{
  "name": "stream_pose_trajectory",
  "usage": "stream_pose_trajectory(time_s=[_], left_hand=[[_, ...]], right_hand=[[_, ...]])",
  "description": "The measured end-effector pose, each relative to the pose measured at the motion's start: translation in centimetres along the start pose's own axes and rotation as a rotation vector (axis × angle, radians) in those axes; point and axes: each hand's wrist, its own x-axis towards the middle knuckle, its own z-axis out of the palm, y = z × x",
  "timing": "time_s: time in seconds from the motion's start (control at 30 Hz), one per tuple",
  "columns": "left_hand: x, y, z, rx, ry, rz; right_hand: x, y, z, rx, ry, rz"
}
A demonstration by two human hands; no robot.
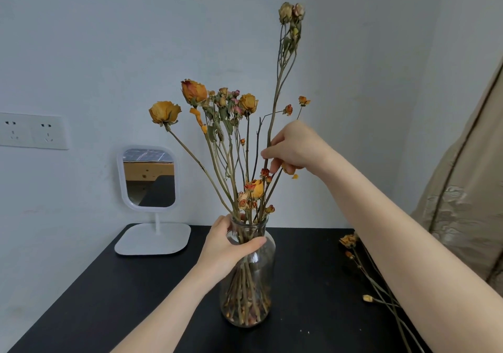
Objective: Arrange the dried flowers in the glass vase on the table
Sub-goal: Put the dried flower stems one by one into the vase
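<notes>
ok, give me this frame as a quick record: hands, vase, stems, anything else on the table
left hand: grips the neck of the glass vase
right hand: pinches the tall stem
glass vase: upright on the black table, holds many dried stems
loose stems: lying on the table, right side
mirror: white, back left
</notes>
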Motion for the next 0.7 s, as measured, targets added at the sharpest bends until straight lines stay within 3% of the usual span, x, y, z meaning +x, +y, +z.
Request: stream_pose_trajectory(time_s=[0.1,0.33,0.57,0.7], left_hand=[[-0.1,0.1,0.0,-0.015,0.003,0.004],[0.0,0.0,0.0,-0.011,0.003,0.004],[0.1,-0.1,0.1,-0.011,0.006,0.003],[0.1,-0.2,0.1,-0.011,0.011,0.005]], right_hand=[[-0.2,-0.7,-0.1,-0.004,-0.047,0.032],[0.5,-0.8,-0.4,0.156,0.135,-0.052],[-0.1,-0.6,0.5,0.038,-0.081,0.022],[0.1,-0.5,0.7,0.106,0.013,0.012]])
